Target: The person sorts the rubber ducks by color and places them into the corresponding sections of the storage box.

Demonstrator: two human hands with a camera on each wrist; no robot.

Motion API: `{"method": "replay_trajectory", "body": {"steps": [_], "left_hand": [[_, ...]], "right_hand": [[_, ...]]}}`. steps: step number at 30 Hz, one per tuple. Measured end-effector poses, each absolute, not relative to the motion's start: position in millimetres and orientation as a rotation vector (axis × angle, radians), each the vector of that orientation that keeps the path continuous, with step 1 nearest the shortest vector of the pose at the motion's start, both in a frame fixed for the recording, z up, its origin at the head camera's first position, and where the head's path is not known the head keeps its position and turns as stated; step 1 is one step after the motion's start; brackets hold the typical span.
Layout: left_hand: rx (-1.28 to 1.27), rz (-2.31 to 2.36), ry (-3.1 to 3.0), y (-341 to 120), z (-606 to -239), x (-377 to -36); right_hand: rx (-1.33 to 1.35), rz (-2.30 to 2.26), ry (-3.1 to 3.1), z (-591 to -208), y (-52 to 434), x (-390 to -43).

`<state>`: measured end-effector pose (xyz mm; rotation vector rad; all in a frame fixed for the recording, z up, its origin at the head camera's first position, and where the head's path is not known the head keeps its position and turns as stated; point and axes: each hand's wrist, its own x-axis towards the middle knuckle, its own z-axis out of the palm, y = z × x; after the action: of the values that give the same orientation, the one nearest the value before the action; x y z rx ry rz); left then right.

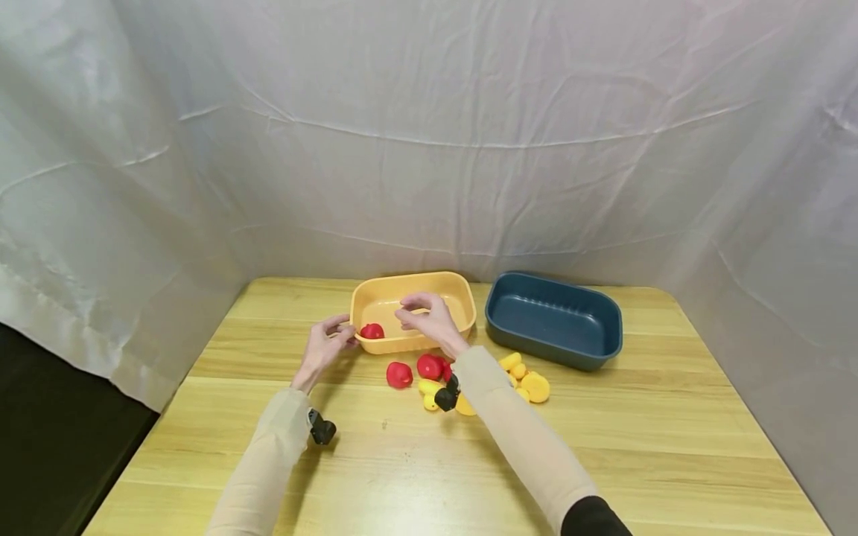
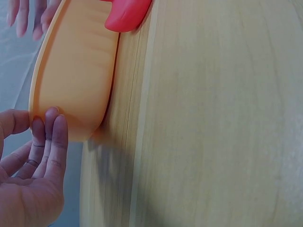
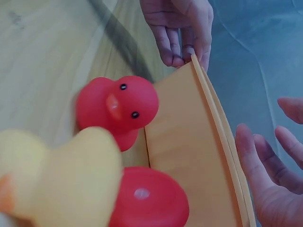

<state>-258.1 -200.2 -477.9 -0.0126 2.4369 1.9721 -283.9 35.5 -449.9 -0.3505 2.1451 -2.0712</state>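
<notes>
Resting on the pale wooden desk [image 1: 603, 447], red and yellow rubber ducks [image 1: 429, 376] lie loose just before an orange plastic tub [image 1: 462, 298] that holds one red duck [image 1: 372, 331]. The left hand [image 1: 325, 346] touches the tub's near-left corner with straight fingers [image 2: 52, 137]; the right hand [image 1: 429, 316] hovers over the tub, fingers relaxed, empty. Beyond, to the right, sits a dark blue tub [image 1: 590, 350].

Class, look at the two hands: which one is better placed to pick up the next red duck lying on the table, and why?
Probably the right hand. It hovers open over the yellow tub, just behind the red ducks on the table. The left hand is touching the tub's left end, so moving it would leave the tub unsteadied.
</notes>
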Motion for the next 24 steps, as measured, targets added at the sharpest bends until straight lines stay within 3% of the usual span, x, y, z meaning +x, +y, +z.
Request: {"method": "replay_trajectory", "body": {"steps": [18, 24], "left_hand": [[-0.036, 2.029, 2.414, -198.0, -479.3, -258.0], [-0.029, 2.014, 2.425, -199.6, -481.6, -259.2]], "right_hand": [[-0.706, -1.889, 2.346, -446.5, 104.5, -234.1], [-0.715, -1.838, 2.375, -446.9, 126.8, -219.1]]}}
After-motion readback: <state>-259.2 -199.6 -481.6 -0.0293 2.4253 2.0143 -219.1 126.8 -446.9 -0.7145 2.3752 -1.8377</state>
